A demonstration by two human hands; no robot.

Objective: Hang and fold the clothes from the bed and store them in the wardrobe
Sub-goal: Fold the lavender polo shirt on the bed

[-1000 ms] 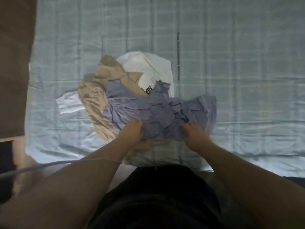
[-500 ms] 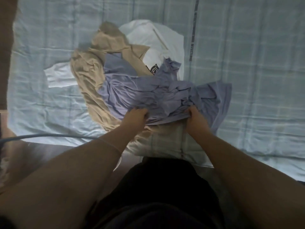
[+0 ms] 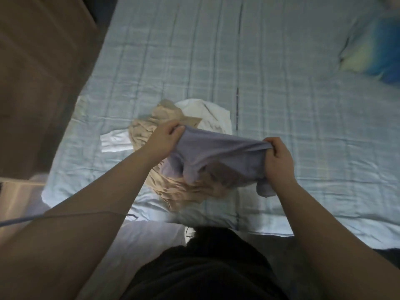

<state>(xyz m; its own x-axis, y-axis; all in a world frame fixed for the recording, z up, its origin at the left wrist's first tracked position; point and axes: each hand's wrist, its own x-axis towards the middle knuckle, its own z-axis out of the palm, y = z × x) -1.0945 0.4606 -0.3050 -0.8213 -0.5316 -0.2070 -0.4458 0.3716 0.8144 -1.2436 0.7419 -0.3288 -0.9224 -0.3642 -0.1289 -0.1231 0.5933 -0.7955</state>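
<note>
I see the lavender garment (image 3: 216, 152) held taut between both hands above the bed (image 3: 303, 105), its long axis running side to side; the left hand (image 3: 165, 138) pinches one end, the right hand (image 3: 279, 163) fists the other (loose cloth hangs bunched below it); the beige garment (image 3: 184, 191) lies directly beneath; I judge neither hand nearer, both already placed for shaking it out.

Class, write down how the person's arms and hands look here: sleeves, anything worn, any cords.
Both forearms are bare, with no sleeves in view. The left hand and right hand wear no gloves, and no ring or watch shows. A thin cord crosses the left forearm. Dark clothing covers the torso below.
</note>
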